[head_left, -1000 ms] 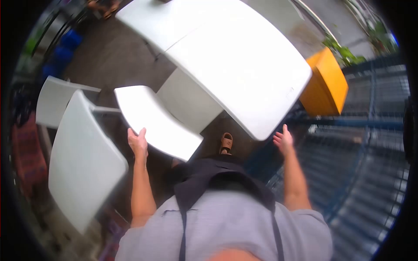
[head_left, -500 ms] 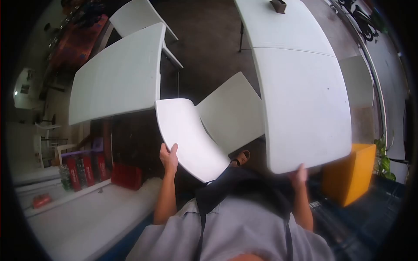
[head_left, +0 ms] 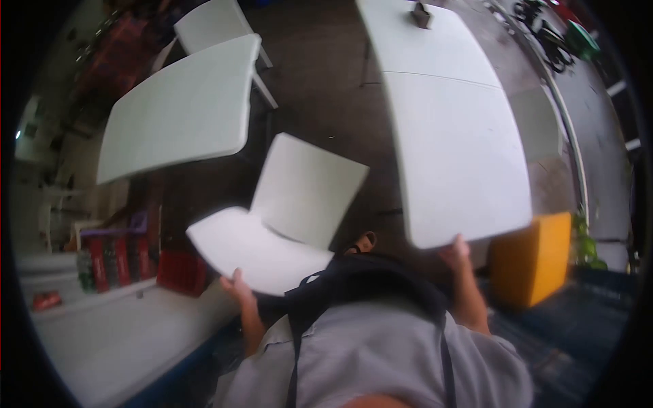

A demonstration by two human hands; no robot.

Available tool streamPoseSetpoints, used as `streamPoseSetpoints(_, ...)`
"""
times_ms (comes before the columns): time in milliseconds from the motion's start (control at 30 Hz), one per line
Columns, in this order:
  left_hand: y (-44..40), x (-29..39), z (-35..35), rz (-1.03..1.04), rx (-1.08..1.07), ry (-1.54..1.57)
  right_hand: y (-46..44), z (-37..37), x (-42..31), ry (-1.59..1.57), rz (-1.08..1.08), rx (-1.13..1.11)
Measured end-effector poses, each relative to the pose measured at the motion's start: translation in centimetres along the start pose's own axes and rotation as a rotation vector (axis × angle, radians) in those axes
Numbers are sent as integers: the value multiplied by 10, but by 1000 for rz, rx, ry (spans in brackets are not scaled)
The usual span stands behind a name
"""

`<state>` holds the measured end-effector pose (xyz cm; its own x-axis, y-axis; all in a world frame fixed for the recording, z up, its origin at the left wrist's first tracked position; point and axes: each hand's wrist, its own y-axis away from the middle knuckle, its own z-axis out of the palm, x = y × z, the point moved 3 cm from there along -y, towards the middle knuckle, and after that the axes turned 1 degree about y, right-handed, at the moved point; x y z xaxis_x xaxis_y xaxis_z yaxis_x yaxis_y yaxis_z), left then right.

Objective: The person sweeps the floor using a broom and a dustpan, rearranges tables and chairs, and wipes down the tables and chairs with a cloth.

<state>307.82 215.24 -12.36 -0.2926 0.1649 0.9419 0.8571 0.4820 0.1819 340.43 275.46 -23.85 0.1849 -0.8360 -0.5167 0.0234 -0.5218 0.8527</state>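
Long white table: running away on the right, and here's the right hand [head_left: 456,251] at its near end, fingertips meeting the edge of the long white table [head_left: 462,156]; how hard they press, I cannot tell. Light contact there looks best, a guide for balance rather than a shove.
Second white table: over on the left, the second white table [head_left: 180,112] stands well apart from both hands.
White chair: here's the action! The white chair [head_left: 309,187] sits between the tables, its seat just short of the long one, and the left hand [head_left: 239,289] grasps the near edge of its backrest, thumb uppermost, other fingers partly hidden. A firm, even hold should keep it from twisting; mind the sandalled foot [head_left: 364,243] right beside it.
Orange box: beyond the right hand, the orange box [head_left: 534,262] by the table's end; contents, if any, not visible.
Red crates: low on the left, red crates [head_left: 115,258] in a row, greenish bottles seemingly among them, all blurred.
Red basket: near those crates, the red basket [head_left: 181,272]; can't make out what's inside.
Brown holder: smallest of all, the brown holder [head_left: 422,15] up at the table's far end, its inside too small to read.
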Motion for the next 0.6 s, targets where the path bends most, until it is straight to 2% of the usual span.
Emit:
streamPoseSetpoints(33,5,4,-7,-16,74,100,-6,-2,1,8,0,26)
streamPoseSetpoints(67,7,10,-18,-42,136,75,-5,-2,2,14,4,53)
streamPoseSetpoints(100,-9,-4,-41,-17,137,-17,9,4,-1,-26,-23,71)
streamPoseSetpoints(133,-24,-23,-60,-35,140,79,24,11,-5,-61,-46,84)
streamPoseSetpoints(200,-36,-33,-96,-13,227,-197,12,10,1,-89,-22,64)
streamPoseSetpoints(300,-50,-35,-121,-25,206,-323,12,12,3,-83,-74,104)
streamPoseSetpoints(333,-62,-40,-123,-20,219,-419,17,11,3,-104,-80,129)
streamPoseSetpoints(400,-67,-43,-116,-8,208,-417,22,14,1,-36,-89,169)
streamPoseSetpoints(500,-33,-22,-67,-45,185,-288,22,16,2,-119,-111,126)
streamPoseSetpoints(567,-18,-4,-41,42,114,-140,15,17,4,-108,-108,95)
streamPoseSetpoints(600,-15,1,-34,22,23,-78,23,17,2,-71,-104,75)
